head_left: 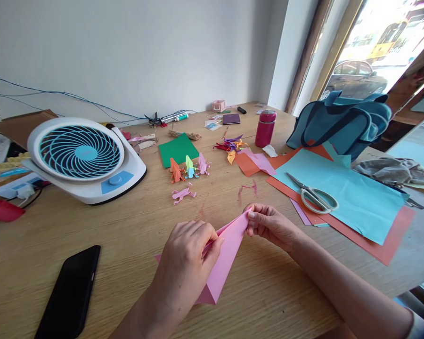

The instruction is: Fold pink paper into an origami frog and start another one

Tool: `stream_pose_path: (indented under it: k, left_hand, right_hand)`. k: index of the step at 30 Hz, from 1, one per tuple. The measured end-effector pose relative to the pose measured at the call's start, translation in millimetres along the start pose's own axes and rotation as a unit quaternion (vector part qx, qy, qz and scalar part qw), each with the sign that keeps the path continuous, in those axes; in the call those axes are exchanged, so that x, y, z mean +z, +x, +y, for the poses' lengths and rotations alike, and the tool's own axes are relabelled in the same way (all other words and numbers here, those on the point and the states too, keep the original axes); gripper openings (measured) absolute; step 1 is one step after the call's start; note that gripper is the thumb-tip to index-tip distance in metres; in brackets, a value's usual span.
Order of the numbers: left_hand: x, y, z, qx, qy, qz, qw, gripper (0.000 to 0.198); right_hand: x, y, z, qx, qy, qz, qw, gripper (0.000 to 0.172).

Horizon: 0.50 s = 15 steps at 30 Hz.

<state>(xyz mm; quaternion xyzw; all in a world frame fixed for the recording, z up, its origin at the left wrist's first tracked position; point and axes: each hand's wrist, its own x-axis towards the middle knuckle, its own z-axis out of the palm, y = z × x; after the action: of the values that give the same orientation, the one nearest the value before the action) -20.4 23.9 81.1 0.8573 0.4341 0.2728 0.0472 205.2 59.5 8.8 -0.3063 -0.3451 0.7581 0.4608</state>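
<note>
A folded sheet of pink paper [223, 263] is held just above the wooden table, its layers partly apart along the upper edge. My left hand [187, 263] pinches that edge between thumb and fingers and hides part of the sheet. At the pointed far corner, my right hand [268, 222] grips the paper between thumb and forefinger. Beyond my hands lies a pink origami frog [183, 193]. Behind it stand more folded paper figures, an orange one [176, 170], a green and blue one [190, 167] and a pink one [202, 165].
A black phone [69, 292] lies at the near left, with a white fan [85, 155] behind it. Scissors [316, 197] rest on blue paper [356, 197] at right. Farther back are green paper [178, 149], a red bottle [265, 129] and a blue bag [339, 122].
</note>
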Motion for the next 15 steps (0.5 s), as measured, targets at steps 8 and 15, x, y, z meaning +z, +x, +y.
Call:
stream_pose_path:
  k: [8, 15]
  left_hand:
    - [-1.1, -0.1, 1.8, 0.012, 0.002, 0.002, 1.0, 0.024]
    - [-2.1, -0.8, 2.2, 0.015, -0.003, 0.002, 1.0, 0.023]
  right_hand:
    - [0.3, 0.8, 2.0, -0.028, -0.011, -0.003, 1.0, 0.023]
    - [0.9, 1.3, 2.0, -0.039, 0.001, -0.006, 0.999, 0.022]
